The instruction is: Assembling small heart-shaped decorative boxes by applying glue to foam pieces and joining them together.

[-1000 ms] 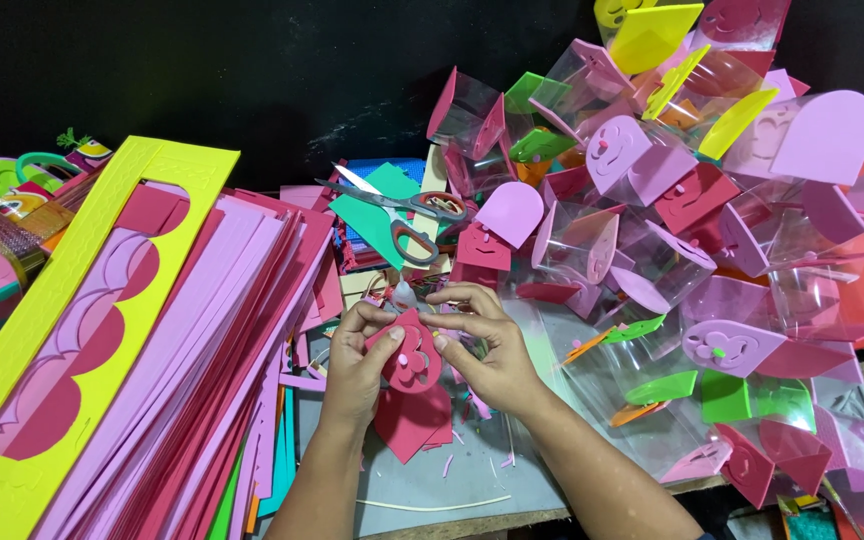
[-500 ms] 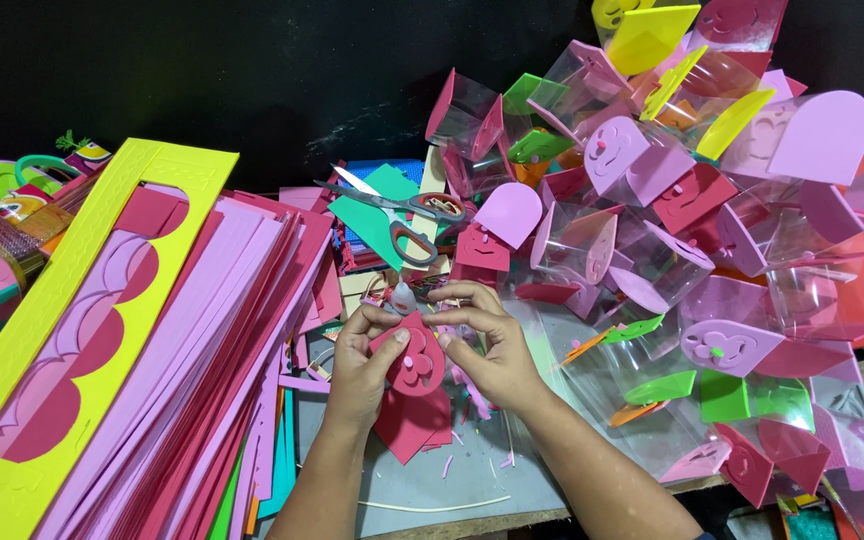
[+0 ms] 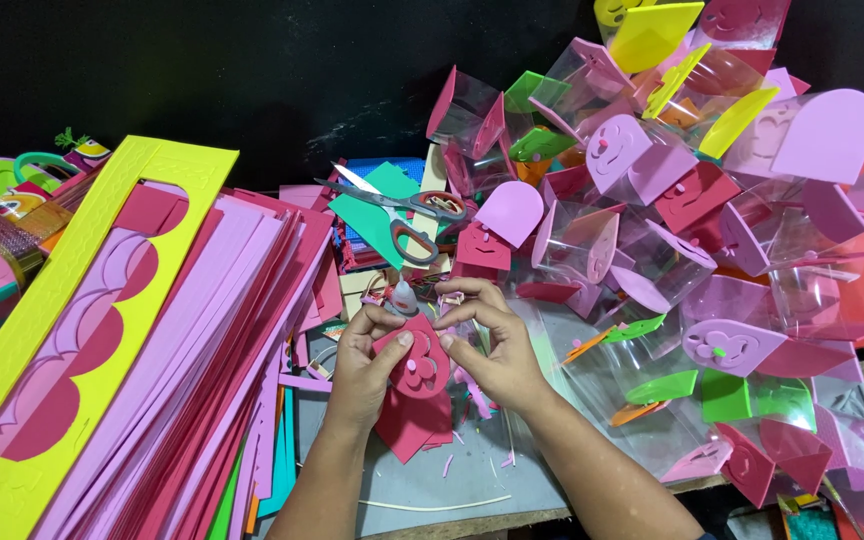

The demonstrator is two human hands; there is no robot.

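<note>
Both your hands meet at table centre: left hand [image 3: 364, 362] pinches the left edge of a red foam piece [image 3: 418, 366], thumb laid on its face, and right hand [image 3: 492, 352] closes fingertips over its top right edge, so the two are together, clamped on the one piece. It is held just above the grey table [image 3: 472, 470], tilted toward you, over more red cutouts [image 3: 407, 425] lying flat below. Foam like this looks light, soft and bendy; likely it creases if squeezed mid-face, so the edges are the place to grip, as you have it. Small raised dots on its face seem stuck on and could shift under a thumb. A small clear bottle [image 3: 403, 297], perhaps glue, stands just behind your fingers, touching or nearly so; cannot tell which. Scissors [image 3: 404, 212] lie beyond it on a green sheet [image 3: 367, 215], blades pointing left, apart from the hands. Left of you, a thick stack of pink and purple sheets [image 3: 202, 340] with a yellow frame [image 3: 82, 300] on top crowds the left wrist. Right of you, a heap of clear boxes [image 3: 692, 250] with pink, red and green foam flaps leans in close to the right forearm; it looks loose and easy to topple. Foam slivers litter the table by your arms.
</note>
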